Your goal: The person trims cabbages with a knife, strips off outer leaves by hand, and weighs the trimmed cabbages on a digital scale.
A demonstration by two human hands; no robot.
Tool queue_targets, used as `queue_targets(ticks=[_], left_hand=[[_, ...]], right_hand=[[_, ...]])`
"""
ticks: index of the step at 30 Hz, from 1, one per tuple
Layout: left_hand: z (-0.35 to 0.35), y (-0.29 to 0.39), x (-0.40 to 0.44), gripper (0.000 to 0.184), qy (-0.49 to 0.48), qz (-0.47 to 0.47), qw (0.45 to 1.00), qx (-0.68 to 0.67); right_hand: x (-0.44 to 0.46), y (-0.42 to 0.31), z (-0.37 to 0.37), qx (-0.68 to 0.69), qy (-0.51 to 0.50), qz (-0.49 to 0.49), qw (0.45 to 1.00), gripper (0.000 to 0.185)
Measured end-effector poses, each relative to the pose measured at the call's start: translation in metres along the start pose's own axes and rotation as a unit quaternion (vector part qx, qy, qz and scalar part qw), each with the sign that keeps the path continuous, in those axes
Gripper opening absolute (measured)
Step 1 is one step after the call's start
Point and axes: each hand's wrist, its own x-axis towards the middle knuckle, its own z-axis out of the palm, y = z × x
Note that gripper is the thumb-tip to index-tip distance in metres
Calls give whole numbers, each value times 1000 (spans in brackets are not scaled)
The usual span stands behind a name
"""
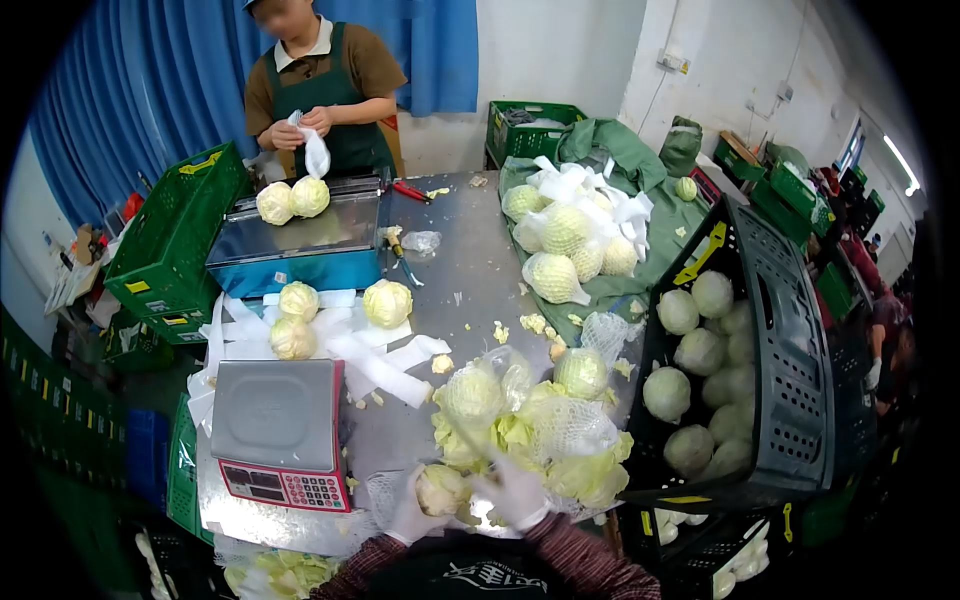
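Observation:
Near the table's front edge, my gloved left hand (408, 518) is closed around a pale cabbage (442, 490), its cut stem side partly showing. Just to the right is my gloved right hand (518, 492), smeared by motion, its fingers closed on a knife (466, 436). The thin blade is blurred and points away from me. Beyond both hands lie loose green cabbage leaves (590, 480), white foam netting (575, 428) and clear plastic. A netted cabbage (581, 373) and a plastic-wrapped cabbage (473, 393) rest among them.
Left stands a weighing scale (277, 415); behind it, cabbages (387, 303) lie on white foam strips. A black crate (790, 370) of cabbages tilts at right. Netted cabbages (565, 230) sit on green cloth. Across the table, a co-worker (325, 100) handles white netting beside a wrapping machine (300, 235).

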Motion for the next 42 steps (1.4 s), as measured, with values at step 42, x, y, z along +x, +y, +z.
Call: queue_targets(ticks=[42], left_hand=[[10,25,32,114,-81,-95,990,-69]], right_hand=[[-26,11,5,-61,-98,-32,993,49]])
